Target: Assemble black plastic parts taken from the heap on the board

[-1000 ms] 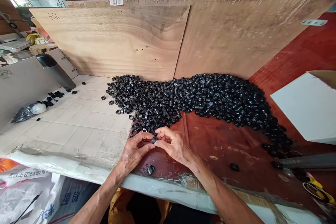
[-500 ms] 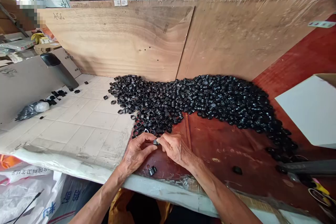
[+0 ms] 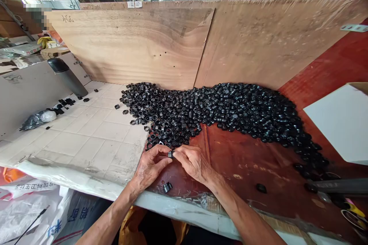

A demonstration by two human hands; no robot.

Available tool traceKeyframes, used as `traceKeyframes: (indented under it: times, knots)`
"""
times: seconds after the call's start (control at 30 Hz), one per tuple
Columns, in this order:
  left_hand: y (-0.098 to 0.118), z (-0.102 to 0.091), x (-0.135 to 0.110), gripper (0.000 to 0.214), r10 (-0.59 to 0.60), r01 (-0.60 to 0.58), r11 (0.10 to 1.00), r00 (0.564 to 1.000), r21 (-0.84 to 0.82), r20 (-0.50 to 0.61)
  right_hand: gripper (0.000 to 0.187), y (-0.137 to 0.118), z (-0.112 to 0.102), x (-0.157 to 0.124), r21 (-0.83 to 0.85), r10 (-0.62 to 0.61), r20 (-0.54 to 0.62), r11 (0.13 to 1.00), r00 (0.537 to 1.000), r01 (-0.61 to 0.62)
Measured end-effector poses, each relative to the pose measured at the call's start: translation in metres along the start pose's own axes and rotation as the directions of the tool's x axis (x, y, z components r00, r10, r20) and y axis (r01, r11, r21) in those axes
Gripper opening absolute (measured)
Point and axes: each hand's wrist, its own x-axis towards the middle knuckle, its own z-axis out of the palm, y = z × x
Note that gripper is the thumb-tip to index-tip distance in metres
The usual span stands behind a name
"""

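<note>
My left hand [image 3: 150, 164] pinches a small black ribbed plastic fitting [image 3: 170, 154] between thumb and forefinger. From the other side my right hand [image 3: 193, 161] has its fingers closed at the fitting's right end; the fingertips partly hide it. Just beyond both hands lies a spread of loose black rings [image 3: 161, 132], the front edge of a long heap of black fittings [image 3: 244, 111]. Another black fitting [image 3: 167, 187] rests by itself on the red surface [image 3: 227, 164], nearer to me than the hands.
A wooden board [image 3: 138, 46] stands upright behind the heap. On the left are a grey bottle [image 3: 67, 78] and a plastic bag [image 3: 33, 120] of black parts. To the right are a white box [image 3: 342, 122], a lone black piece [image 3: 261, 188] and a grey bar-like tool [image 3: 339, 186].
Both hands stay nearly in place with the fitting between them. My right fingers have shifted slightly, and more of the fitting shows. The whole view has moved a little.
</note>
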Motion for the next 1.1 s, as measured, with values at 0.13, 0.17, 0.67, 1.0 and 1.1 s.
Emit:
traceKeyframes:
  times: [0.13, 0.17, 0.67, 1.0, 1.1]
  knots:
    - [0.003, 0.0, 0.001, 0.022, -0.01, 0.01, 1.0, 1.0, -0.022, 0.005, 0.034, -0.006, -0.002, 0.0, 0.035, 0.024, 0.017, 0.999, 1.0, -0.025]
    - [0.004, 0.0, 0.001, 0.022, -0.011, 0.011, 1.0, 1.0, -0.021, 0.001, 0.038, -0.007, -0.003, 0.0, 0.036, 0.028, 0.025, 0.999, 0.999, -0.028]
    - [0.008, 0.0, 0.001, 0.023, -0.025, 0.025, 0.997, 1.0, -0.068, -0.008, 0.021, -0.007, -0.003, 0.001, 0.045, -0.001, -0.001, 0.999, 1.0, 0.001]
    - [0.01, 0.001, 0.001, 0.026, -0.041, 0.04, 0.993, 0.999, -0.113, -0.006, 0.013, -0.008, -0.003, 0.001, 0.064, -0.007, -0.007, 0.998, 1.0, 0.007]
    - [0.009, 0.0, 0.001, 0.023, -0.042, 0.042, 0.989, 0.999, -0.139, 0.0, 0.023, -0.007, -0.002, 0.0, 0.02, 0.017, -0.025, 1.0, 1.0, -0.017]
